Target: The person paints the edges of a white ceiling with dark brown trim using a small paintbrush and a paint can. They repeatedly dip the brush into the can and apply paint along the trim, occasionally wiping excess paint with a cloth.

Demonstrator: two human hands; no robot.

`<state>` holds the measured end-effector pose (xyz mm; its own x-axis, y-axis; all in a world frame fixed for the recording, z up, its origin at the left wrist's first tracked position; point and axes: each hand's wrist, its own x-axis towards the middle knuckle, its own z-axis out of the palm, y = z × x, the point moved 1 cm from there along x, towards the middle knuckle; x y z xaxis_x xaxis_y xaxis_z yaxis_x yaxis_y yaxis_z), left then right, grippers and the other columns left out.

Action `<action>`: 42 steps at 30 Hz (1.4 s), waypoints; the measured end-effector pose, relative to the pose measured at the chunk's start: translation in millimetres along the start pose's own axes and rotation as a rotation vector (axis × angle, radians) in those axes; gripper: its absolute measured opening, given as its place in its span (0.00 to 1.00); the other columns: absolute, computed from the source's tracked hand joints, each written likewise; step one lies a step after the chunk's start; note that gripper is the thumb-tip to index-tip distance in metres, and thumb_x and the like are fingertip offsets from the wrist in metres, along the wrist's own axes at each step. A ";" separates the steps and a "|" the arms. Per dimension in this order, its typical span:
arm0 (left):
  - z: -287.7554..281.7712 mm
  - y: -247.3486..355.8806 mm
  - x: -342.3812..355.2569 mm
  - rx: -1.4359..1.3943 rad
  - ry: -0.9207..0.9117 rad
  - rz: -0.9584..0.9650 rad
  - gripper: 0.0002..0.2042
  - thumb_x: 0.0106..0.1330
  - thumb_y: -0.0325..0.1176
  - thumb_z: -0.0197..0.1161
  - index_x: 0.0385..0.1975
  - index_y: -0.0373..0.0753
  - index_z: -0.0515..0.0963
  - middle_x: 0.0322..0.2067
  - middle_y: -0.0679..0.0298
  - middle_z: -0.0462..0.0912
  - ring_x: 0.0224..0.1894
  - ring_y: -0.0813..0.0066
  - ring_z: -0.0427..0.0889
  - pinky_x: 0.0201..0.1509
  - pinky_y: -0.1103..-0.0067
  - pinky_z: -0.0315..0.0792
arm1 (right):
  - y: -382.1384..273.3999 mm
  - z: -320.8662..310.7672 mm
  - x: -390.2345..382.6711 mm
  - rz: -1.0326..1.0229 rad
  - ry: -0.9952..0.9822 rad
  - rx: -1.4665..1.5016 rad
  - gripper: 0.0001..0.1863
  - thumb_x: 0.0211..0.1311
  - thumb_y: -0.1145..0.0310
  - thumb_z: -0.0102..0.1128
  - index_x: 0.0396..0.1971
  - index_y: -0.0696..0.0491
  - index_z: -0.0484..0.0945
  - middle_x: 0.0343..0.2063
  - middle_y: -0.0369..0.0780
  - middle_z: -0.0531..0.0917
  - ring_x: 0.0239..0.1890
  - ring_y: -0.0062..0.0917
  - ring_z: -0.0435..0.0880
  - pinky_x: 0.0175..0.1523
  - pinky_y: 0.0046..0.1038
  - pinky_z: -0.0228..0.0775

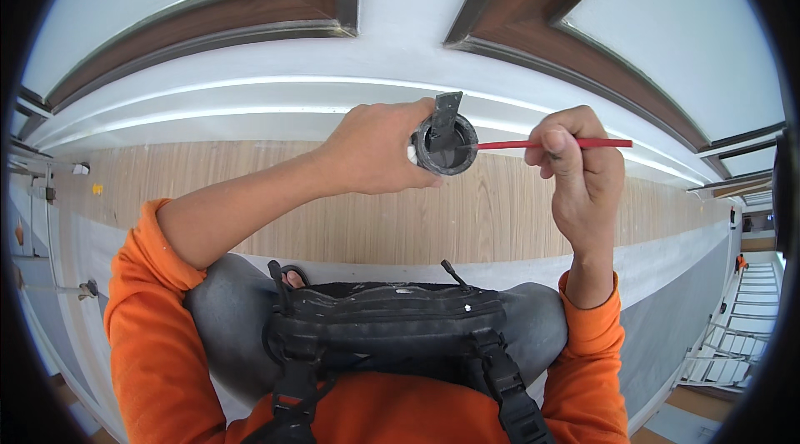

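Left hand: the person's left hand (375, 148) is wrapped around a small, round, dark-grey-smeared cup (447, 171), its mouth facing up.
Cup: above the light wood-grain board (408, 227), between the hands, with a flat, dark grey strip (448, 108) jutting from its mouth.
Right hand: the right hand (583, 173) pinches a thin, straight red stick (507, 145) between thumb and fingers.
Red stick: nearly level, its left end at the cup's right rim — whether it touches there, one cannot tell.
Lap: a black fabric bag (383, 323) — white-speckled, strapped — lies across it.
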<state>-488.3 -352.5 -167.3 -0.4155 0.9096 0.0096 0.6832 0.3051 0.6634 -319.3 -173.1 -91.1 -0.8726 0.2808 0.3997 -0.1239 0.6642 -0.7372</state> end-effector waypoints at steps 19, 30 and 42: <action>-8.7 -5.2 11.4 -0.141 0.145 -0.173 0.35 0.50 0.48 0.83 0.55 0.34 0.80 0.43 0.50 0.91 0.46 0.54 0.90 0.55 0.68 0.81 | 72.6 5.3 3.6 0.596 0.208 0.908 0.16 0.84 0.57 0.47 0.42 0.53 0.78 0.26 0.38 0.84 0.28 0.21 0.84 0.33 0.24 0.81; -7.9 -7.8 22.0 -0.230 0.212 -0.215 0.33 0.50 0.49 0.83 0.54 0.39 0.81 0.48 0.54 0.90 0.53 0.58 0.88 0.61 0.69 0.78 | 90.1 8.0 0.5 0.496 0.314 1.103 0.12 0.81 0.64 0.46 0.49 0.55 0.76 0.36 0.42 0.87 0.40 0.26 0.88 0.45 0.28 0.86; -5.0 -5.9 24.9 -0.185 0.159 -0.249 0.35 0.51 0.49 0.83 0.56 0.37 0.81 0.49 0.51 0.90 0.54 0.57 0.88 0.61 0.69 0.79 | 86.9 18.1 8.5 0.410 0.470 0.789 0.15 0.80 0.62 0.54 0.52 0.59 0.76 0.42 0.47 0.86 0.45 0.30 0.89 0.50 0.32 0.89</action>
<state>-505.7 -333.1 -167.2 -0.6544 0.7535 -0.0631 0.4342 0.4427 0.7845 -346.0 -125.6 -161.7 -0.6644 0.7428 0.0832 -0.2822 -0.1463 -0.9481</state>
